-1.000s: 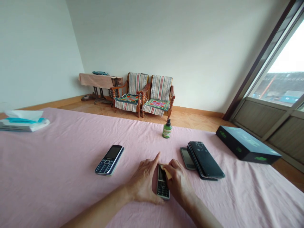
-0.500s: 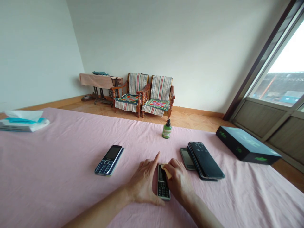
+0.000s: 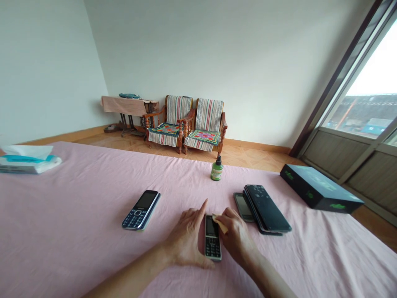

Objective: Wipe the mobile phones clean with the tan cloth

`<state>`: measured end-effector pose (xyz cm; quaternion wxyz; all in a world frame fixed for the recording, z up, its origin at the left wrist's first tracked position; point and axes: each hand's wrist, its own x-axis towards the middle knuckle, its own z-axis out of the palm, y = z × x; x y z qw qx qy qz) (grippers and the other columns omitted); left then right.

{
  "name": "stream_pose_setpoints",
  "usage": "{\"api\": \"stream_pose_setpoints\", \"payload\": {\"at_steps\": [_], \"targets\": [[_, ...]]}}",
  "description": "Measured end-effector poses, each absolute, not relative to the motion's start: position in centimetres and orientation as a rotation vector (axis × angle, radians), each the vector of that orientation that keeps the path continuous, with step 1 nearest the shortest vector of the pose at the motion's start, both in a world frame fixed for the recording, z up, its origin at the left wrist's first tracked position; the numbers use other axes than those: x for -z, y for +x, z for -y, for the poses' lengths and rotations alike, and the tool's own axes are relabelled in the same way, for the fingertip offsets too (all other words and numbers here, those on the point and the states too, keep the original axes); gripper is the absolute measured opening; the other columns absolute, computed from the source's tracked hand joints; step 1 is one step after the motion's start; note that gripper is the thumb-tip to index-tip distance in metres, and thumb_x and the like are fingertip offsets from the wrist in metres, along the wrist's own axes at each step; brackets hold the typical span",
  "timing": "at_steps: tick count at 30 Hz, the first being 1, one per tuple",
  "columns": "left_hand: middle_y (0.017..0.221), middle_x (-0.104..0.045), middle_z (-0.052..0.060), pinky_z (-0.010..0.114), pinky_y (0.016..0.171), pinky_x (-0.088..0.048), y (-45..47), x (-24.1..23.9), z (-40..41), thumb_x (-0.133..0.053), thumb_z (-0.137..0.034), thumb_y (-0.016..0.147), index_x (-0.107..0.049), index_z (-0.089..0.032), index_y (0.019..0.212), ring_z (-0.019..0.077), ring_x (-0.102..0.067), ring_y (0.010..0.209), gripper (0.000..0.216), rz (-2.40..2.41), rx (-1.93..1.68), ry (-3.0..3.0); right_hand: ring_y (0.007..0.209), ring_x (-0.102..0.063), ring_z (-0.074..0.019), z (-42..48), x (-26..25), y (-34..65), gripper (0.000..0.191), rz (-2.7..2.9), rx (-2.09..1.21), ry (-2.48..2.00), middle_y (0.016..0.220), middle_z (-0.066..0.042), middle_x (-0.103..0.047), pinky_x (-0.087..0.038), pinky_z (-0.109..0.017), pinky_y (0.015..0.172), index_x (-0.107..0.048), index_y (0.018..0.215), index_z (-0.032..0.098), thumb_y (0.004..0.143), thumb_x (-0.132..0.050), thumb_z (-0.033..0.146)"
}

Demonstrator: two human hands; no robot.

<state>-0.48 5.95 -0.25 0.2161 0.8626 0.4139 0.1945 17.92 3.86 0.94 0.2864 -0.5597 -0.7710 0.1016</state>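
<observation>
A keypad mobile phone lies face up on the pink cloth, between my two hands. Alongside its left edge is my left hand, thumb stretched along the bottom end and forefinger pointing up past the top corner; the fingers are spread, not wrapped round it. My right hand pinches a small folded yellowish cloth at the right side of the phone's screen. A second keypad phone sits to the left, apparently on top of another. On the right, a dark smartphone rests on others, beside a grey phone.
A green spray bottle stands near the far edge of the pink tablecloth. A black box is at the far right, a tissue pack at the far left. Two wooden armchairs stand beyond, against the wall.
My right hand and the cloth have shifted slightly right, uncovering more of the phone's screen. My left hand stays beside the phone. The whole view has shifted a little.
</observation>
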Motion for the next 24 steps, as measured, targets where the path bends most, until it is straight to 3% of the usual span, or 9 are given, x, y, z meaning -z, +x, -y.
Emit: {"api": "stream_pose_setpoints", "payload": {"at_steps": [4,10,15,24], "targets": [[0.127,-0.048,0.015,0.057,0.101,-0.029,-0.5,0.2,-6.0,-0.082,-0.058,0.042,0.002,-0.023,0.148,0.038,-0.045,0.113,0.139,-1.143,-0.514,2.396,0.061,-0.055,-0.0105,-3.3,-1.5,19.2,0.03,2.143,-0.494,-1.438,0.068,0.0,-0.055,-0.035,-0.021,0.057,-0.064,0.059,0.018,0.075,-0.05,-0.003],[0.139,-0.041,0.018,0.058,0.107,-0.022,-0.8,-0.3,-6.2,-0.077,-0.066,0.044,-0.025,-0.018,0.144,0.0412,-0.036,0.125,0.122,-1.1,-0.421,2.388,0.066,-0.057,-0.0138,-4.0,-0.6,19.4,0.021,1.924,-0.37,-1.419,0.074,-0.002,-0.057,-0.041,-0.023,0.062,-0.068,0.072,0.017,0.081,-0.052,0.007],[0.141,-0.037,0.017,0.057,0.109,-0.021,-1.1,-0.7,-6.5,-0.076,-0.067,0.045,-0.03,-0.019,0.141,0.0408,-0.032,0.129,0.118,-1.089,-0.363,2.374,0.07,-0.055,-0.0149,-4.7,0.2,18.5,0.024,1.986,-0.354,-1.343,0.077,-0.004,-0.056,-0.041,-0.024,0.065,-0.068,0.083,0.017,0.086,-0.047,0.007],[0.125,-0.047,0.013,0.054,0.103,-0.031,-1.0,-0.5,-6.7,-0.081,-0.062,0.039,-0.042,-0.021,0.128,0.0365,-0.041,0.117,0.105,-1.081,-0.457,2.369,0.065,-0.055,-0.0099,-3.9,-1.1,19.5,0.025,2.111,-0.597,-1.289,0.072,0.001,-0.055,-0.037,-0.02,0.061,-0.062,0.066,0.016,0.078,-0.05,-0.002]]}}
